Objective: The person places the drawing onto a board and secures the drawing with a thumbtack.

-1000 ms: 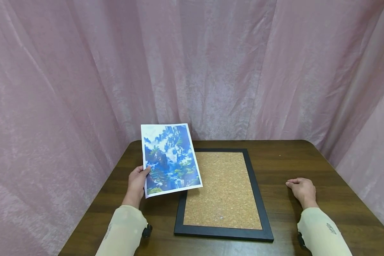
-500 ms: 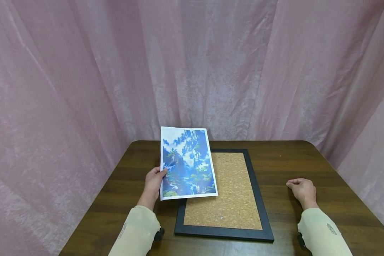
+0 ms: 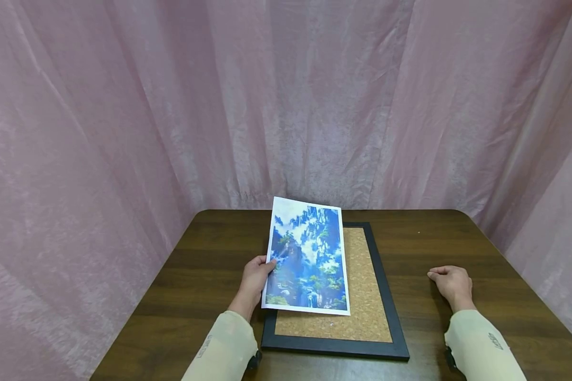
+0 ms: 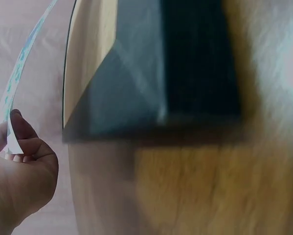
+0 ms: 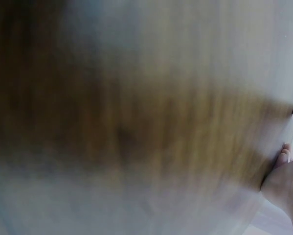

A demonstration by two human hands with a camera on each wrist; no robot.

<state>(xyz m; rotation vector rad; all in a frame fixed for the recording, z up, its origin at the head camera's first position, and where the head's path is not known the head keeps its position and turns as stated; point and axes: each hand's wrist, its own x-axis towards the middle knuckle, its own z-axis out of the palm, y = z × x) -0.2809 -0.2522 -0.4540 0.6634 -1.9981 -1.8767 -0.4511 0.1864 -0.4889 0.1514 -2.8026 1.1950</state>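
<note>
My left hand [image 3: 255, 278] pinches the left edge of a printed landscape picture [image 3: 307, 259], thumb on the front face. Blue mountains, mist and green trees fill the sheet inside a white border. Tilted up, it overlaps the left and middle of a black-framed cork board [image 3: 369, 288] that lies flat on the table. In the left wrist view the paper [image 4: 15, 83] appears nearly edge-on, bending between thumb and fingers. My right hand [image 3: 453, 286] rests on the table to the right of the board, fingers loosely curled, holding nothing.
The brown wooden table [image 3: 195, 296] extends on both sides of the board. Pink curtains [image 3: 324, 106] hang behind and beside it. A tiny white speck [image 3: 419, 232] lies toward the back right of the tabletop.
My left hand has carried the picture rightward and slightly toward me, so it covers more of the cork board. The sheet's slant has changed. My right hand has stayed in place.
</note>
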